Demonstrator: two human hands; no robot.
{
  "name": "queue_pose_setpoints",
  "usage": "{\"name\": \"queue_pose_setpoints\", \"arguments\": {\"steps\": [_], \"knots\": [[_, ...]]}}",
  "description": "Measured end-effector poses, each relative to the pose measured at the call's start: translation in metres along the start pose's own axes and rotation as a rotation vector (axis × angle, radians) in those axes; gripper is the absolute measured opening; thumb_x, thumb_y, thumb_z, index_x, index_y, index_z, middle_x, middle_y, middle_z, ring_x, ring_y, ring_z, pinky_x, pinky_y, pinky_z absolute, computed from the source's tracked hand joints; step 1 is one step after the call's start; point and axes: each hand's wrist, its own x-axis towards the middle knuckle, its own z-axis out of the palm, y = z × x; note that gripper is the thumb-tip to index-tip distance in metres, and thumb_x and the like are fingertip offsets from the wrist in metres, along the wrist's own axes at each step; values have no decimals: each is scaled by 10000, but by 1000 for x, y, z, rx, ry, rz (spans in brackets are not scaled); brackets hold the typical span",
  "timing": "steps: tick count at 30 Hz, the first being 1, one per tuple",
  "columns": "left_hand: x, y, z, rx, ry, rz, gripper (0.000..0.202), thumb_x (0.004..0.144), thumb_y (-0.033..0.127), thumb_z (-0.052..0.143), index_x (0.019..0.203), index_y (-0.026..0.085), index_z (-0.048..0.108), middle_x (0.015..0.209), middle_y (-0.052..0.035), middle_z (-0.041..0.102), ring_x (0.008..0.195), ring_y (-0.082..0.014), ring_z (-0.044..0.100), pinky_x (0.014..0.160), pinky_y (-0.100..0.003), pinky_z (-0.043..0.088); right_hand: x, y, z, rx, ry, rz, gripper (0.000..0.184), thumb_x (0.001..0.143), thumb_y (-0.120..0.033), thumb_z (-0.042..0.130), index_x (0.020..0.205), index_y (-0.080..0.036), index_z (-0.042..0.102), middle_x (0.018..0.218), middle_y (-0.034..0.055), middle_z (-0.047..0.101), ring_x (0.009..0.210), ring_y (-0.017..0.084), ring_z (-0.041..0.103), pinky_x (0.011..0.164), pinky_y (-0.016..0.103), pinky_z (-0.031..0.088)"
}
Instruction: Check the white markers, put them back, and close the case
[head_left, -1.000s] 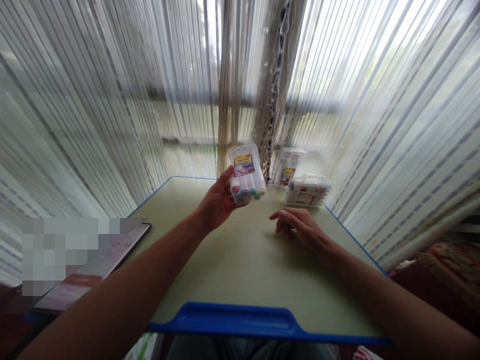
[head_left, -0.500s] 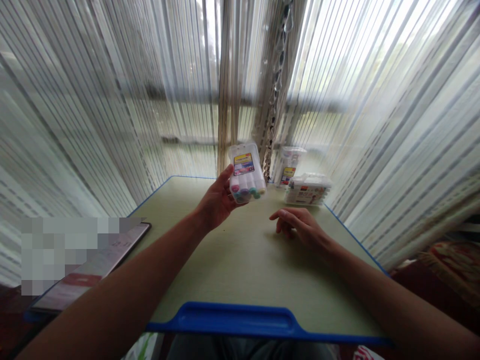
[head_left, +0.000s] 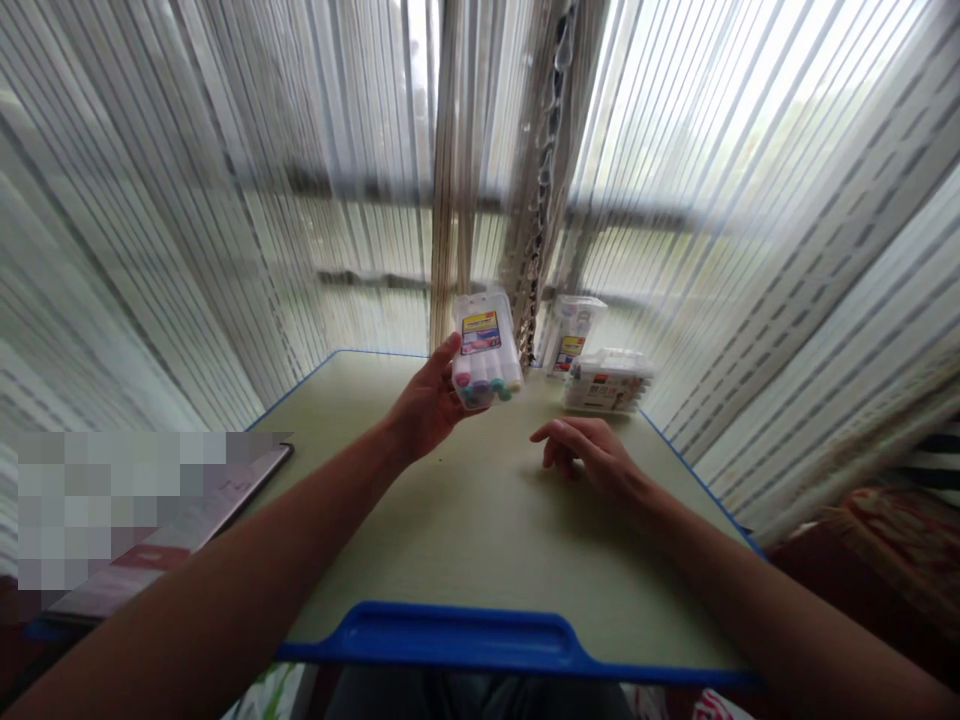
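Note:
My left hand (head_left: 424, 405) holds a clear plastic pack of markers (head_left: 484, 348) upright above the far middle of the table, thumb on its left side. The pack has a yellow and red label and several coloured caps showing at the bottom. My right hand (head_left: 589, 458) rests on the green table top (head_left: 480, 530) to the right, fingers loosely curled and pointing left, holding nothing.
Two more marker packs sit at the far right corner, one upright (head_left: 571, 335) and one lying flat (head_left: 607, 381). A tablet or booklet (head_left: 180, 530) lies at the left edge. The table has a blue rim with a handle cut-out (head_left: 450, 635). Striped curtains surround the table.
The view has shifted slightly; the left hand with the pack and the right hand stay almost where they were.

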Motion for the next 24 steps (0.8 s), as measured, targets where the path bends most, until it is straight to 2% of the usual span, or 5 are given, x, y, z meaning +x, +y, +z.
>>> {"name": "queue_pose_setpoints", "arguments": {"steps": [5, 11, 15, 20, 24], "knots": [[-2, -3, 1, 0, -7, -14, 424, 974, 408, 537, 1234, 81, 612, 823, -78, 771, 630, -168, 739, 546, -241, 609, 0, 2, 5, 12, -33, 7, 567, 839, -659, 578, 853, -116, 738, 591, 47, 659, 431, 107, 485, 419, 231, 347], [-1, -6, -2, 4, 11, -19, 445, 985, 394, 517, 1308, 92, 568, 839, -76, 778, 628, -157, 738, 553, -224, 603, 1, 9, 17, 7, -53, 1, 599, 875, -673, 516, 817, -125, 751, 561, 55, 658, 414, 111, 473, 414, 234, 343], [-1, -7, -2, 9, 54, -8, 417, 1004, 368, 477, 1296, 85, 568, 854, -82, 778, 621, -153, 733, 556, -227, 602, -3, 8, 18, 29, -14, 21, 601, 865, -683, 518, 792, -132, 746, 554, 54, 650, 412, 113, 476, 409, 235, 344], [-1, -5, -1, 10, 38, 0, 382, 1025, 346, 418, 1226, 76, 598, 850, -98, 774, 624, -162, 735, 540, -239, 609, -6, 2, 12, 61, 51, 44, 617, 826, -714, 541, 752, -130, 729, 524, 44, 623, 392, 106, 455, 399, 235, 319], [-2, -8, 0, -9, 45, -19, 391, 991, 365, 507, 1251, 86, 591, 860, -92, 769, 633, -164, 738, 561, -244, 621, -5, 1, 6, 76, 110, 15, 602, 820, -703, 563, 724, -130, 722, 508, 42, 617, 386, 105, 458, 399, 234, 314]]}}
